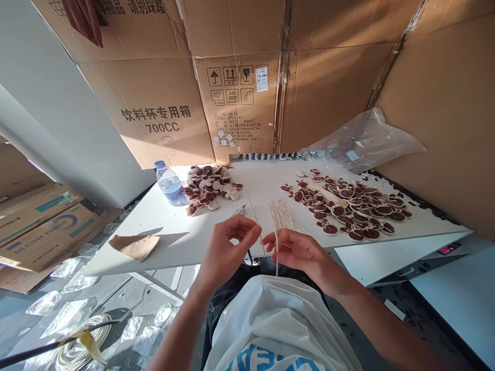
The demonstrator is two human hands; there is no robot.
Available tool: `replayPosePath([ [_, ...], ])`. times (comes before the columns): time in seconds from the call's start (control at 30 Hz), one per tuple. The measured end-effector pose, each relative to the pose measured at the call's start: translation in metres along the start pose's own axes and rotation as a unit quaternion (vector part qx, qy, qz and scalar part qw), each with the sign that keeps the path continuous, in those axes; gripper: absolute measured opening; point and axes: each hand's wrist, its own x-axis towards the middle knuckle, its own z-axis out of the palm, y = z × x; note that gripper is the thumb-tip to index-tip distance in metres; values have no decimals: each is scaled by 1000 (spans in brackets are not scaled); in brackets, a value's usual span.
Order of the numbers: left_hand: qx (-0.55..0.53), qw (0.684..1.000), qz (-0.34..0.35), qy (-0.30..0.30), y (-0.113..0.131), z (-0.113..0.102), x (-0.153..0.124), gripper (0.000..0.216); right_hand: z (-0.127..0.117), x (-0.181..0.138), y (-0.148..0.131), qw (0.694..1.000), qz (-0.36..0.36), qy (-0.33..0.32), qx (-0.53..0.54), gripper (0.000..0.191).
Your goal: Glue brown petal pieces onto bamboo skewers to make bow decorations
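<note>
Over the table's front edge, my left hand point(235, 245) is closed, with thumb and forefinger pinched at a thin cream cord point(250, 207) that runs past the fingertips. Facing it, my right hand point(299, 250) grips another cream cord point(277, 263), which hangs down between its fingers. A loose bundle of cut cords point(281, 212) lies just beyond the right hand. Behind the left hand is a small cutter knife point(240, 210). Brown and white fabric pieces point(209, 185) are heaped at the left; pieces tied with cord bows point(348, 201) spread across the right.
A water bottle point(170, 184) stands by the left heap, and a torn cardboard piece point(135, 246) lies at the front left. Large cardboard boxes point(240, 103) wall the back of the white table point(185, 239). A clear plastic bag point(367, 139) rests at back right.
</note>
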Motion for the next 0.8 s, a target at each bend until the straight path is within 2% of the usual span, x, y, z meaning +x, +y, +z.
replayPosePath([
  [0.07,-2,1000,-1,-16,0,4,-1,26,9,-3,1,1000,2,-26,-3,22],
  [0.13,6,1000,-1,-26,-1,7,-1,26,13,-2,3,1000,1,-12,-12,23],
  [0.23,29,999,4,-27,-3,6,0,26,7,5,6,999,-3,35,-36,29],
  [0.37,58,998,8,8,-2,-3,2,26,-20,22,16,984,-16,130,-119,36],
  [0.43,67,998,6,11,0,-9,2,26,-36,28,23,959,-22,183,-217,33],
  [0.5,78,997,5,0,2,-14,1,26,-50,29,30,912,-37,212,-349,24],
  [0.57,92,996,6,-7,3,-18,-1,26,-59,27,33,856,-55,225,-462,18],
  [0.63,108,994,6,-12,4,-20,-2,26,-64,22,32,819,-62,222,-526,16],
  [0.7,121,992,7,-18,3,-20,-3,26,-63,16,25,803,-77,209,-552,15],
  [0.8,148,989,25,-1,4,-18,-4,25,-56,8,8,803,-126,155,-561,14],
])
